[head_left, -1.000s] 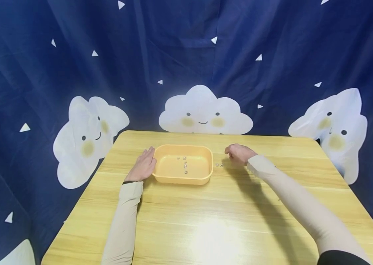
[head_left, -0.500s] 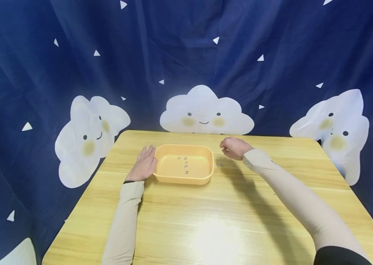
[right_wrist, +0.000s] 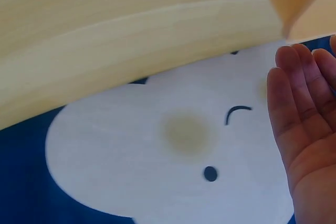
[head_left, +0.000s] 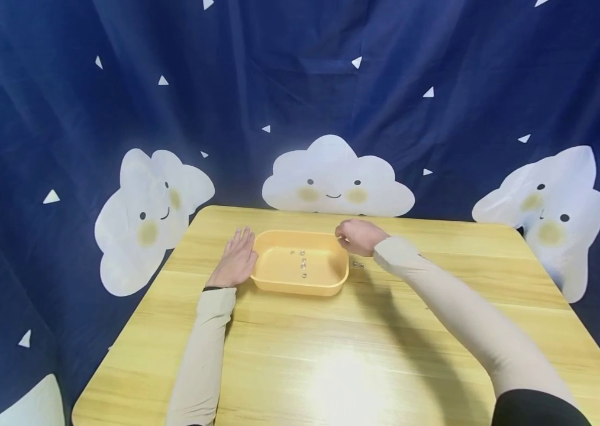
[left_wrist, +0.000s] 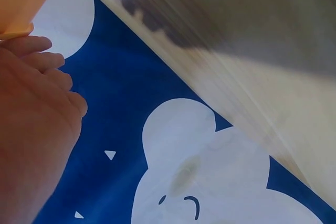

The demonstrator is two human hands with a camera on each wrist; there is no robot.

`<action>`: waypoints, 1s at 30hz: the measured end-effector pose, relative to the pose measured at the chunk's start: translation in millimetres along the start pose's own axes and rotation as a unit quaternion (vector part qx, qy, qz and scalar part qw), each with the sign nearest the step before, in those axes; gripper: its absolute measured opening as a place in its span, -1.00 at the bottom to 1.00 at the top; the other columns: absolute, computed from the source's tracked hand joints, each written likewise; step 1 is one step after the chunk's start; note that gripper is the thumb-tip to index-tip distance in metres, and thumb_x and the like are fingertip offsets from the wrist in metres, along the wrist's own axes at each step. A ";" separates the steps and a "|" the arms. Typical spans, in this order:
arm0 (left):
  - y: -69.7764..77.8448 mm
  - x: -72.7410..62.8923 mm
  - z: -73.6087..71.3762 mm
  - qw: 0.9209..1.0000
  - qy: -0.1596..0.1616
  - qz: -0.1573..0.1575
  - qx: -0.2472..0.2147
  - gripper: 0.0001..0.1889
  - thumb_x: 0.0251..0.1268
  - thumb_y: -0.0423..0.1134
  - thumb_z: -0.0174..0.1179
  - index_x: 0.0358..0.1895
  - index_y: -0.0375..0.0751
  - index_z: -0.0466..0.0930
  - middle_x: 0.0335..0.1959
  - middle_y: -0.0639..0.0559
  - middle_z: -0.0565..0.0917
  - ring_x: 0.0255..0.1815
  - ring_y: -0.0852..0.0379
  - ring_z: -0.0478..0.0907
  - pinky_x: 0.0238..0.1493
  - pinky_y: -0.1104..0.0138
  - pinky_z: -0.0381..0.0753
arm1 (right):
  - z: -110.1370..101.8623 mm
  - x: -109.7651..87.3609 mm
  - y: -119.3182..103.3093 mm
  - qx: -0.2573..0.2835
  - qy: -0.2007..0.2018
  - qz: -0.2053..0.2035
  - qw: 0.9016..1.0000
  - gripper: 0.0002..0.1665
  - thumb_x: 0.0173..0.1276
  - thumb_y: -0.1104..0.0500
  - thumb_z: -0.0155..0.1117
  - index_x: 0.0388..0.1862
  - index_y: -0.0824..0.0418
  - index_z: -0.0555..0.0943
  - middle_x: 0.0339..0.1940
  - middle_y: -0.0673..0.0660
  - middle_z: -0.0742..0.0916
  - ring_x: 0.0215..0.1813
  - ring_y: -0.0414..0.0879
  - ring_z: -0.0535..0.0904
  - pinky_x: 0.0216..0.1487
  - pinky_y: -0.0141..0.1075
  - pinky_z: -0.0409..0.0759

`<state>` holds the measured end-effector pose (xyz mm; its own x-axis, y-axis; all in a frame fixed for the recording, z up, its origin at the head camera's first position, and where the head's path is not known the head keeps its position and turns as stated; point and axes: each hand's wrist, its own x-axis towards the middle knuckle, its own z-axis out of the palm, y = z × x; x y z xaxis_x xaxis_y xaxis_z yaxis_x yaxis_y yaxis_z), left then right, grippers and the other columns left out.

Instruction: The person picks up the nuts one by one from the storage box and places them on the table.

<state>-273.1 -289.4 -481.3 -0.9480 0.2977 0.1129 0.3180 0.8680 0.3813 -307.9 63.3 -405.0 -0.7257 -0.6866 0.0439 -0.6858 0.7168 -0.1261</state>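
Note:
A yellow-orange plastic basin [head_left: 297, 289] stands near the table's far edge. Several small clear glass beads [head_left: 303, 275] lie on its floor. My left hand [head_left: 235, 258], fingers straight, rests against the basin's left side; its fingertips are by the rim in the left wrist view. My right hand [head_left: 360, 237] hovers at the basin's right rim, thumb and fingers bent toward each other. In the right wrist view its outer fingers are close together and the thumb side is cut off, so I cannot tell what it holds. Two more beads [head_left: 361, 266] lie just right of the basin.
The wooden table [head_left: 289, 343] has rounded corners, with a bright glare spot near its front. A dark blue curtain [head_left: 289, 77] with white clouds and triangles hangs behind and beside it. My right arm casts a shadow across the tabletop.
My right hand has moved left, from beyond the two loose beads to the basin's right rim. My left hand stays at the basin's left side. The head view has shifted slightly.

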 end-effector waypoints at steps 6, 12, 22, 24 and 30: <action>1.5 0.3 -0.7 1.000 -0.003 -0.001 -0.003 -0.36 0.63 -0.21 -0.36 0.62 -0.53 -0.06 0.71 -0.37 -0.12 0.76 -0.27 -0.32 0.74 -0.16 -0.26 | 4.4 13.3 -16.2 -0.011 -0.033 0.012 0.999 -0.82 0.45 0.27 0.21 -0.11 0.24 0.73 -0.11 0.16 0.79 -0.05 0.02 0.72 0.08 -0.12 0.74; 1.6 0.1 -1.3 1.000 -0.004 -0.002 -0.002 -0.35 0.62 -0.21 -0.36 0.62 -0.54 -0.08 0.71 -0.38 -0.14 0.76 -0.29 -0.29 0.74 -0.17 -0.26 | 10.6 23.2 -26.3 -0.024 -0.060 0.002 0.998 -0.87 0.46 0.24 0.21 -0.28 0.18 0.69 -0.20 0.10 0.75 -0.17 -0.05 0.65 -0.07 -0.18 0.71; 0.6 1.8 3.1 1.000 -0.004 -0.002 -0.008 -0.34 0.61 -0.21 -0.37 0.62 -0.54 -0.11 0.70 -0.40 -0.16 0.75 -0.31 -0.26 0.74 -0.15 -0.24 | 13.0 36.6 -34.4 -0.044 -0.094 0.004 0.995 -0.83 0.47 0.24 0.23 -0.38 0.13 0.61 -0.23 0.06 0.71 -0.23 -0.09 0.57 -0.16 -0.23 0.65; 0.4 2.3 3.1 1.000 -0.003 0.000 -0.008 -0.34 0.62 -0.20 -0.37 0.62 -0.55 -0.10 0.70 -0.40 -0.15 0.75 -0.31 -0.25 0.74 -0.14 -0.23 | 12.9 39.1 -37.7 -0.045 -0.099 0.006 0.994 -0.85 0.47 0.24 0.24 -0.36 0.14 0.62 -0.23 0.07 0.71 -0.22 -0.09 0.58 -0.14 -0.22 0.66; -1.0 0.6 0.8 1.000 -0.003 0.000 -0.009 -0.34 0.62 -0.21 -0.36 0.62 -0.55 -0.10 0.70 -0.41 -0.15 0.75 -0.30 -0.23 0.75 -0.13 -0.19 | 17.2 50.7 -49.3 -0.059 -0.099 -0.001 0.993 -0.91 0.46 0.25 0.25 -0.24 0.19 0.69 -0.13 0.12 0.77 -0.11 -0.02 0.68 0.01 -0.14 0.73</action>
<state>-274.0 -289.8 -482.4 -0.9481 0.2997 0.1062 0.3167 0.8608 0.3985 -310.0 -8.9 -413.7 -0.7078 -0.6893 -0.1542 -0.6968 0.7172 -0.0077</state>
